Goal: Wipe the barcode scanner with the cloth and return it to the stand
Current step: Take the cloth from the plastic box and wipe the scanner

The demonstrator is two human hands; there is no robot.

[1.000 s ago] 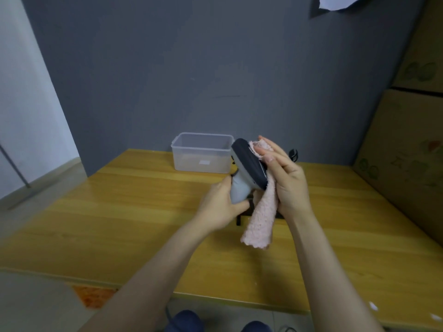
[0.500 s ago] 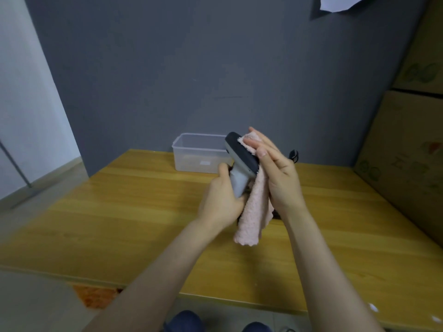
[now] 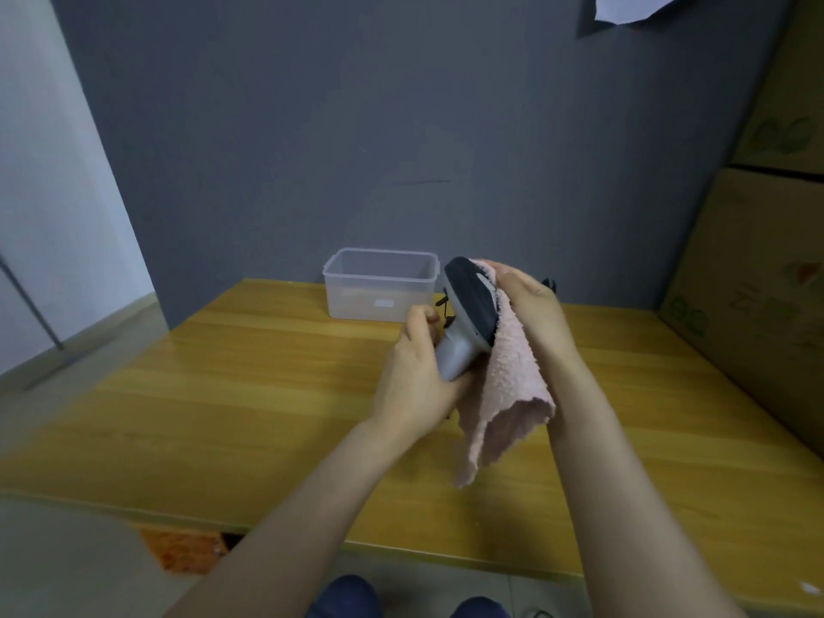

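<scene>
This looks like a plain back room or storeroom used as a work corner. A bare yellow wooden tabletop [image 3: 232, 394] stands against a dark grey painted wall [image 3: 356, 127]. To the right of the tabletop, large brown cardboard boxes [image 3: 767, 283] are stacked one on another. At the far edge of the tabletop, against the wall, sits a clear plastic storage tub [image 3: 379, 283]. Left of the tabletop runs a pale wall and grey floor [image 3: 80, 573]. A sheet of white paper [image 3: 633, 6] hangs high on the grey wall.
</scene>
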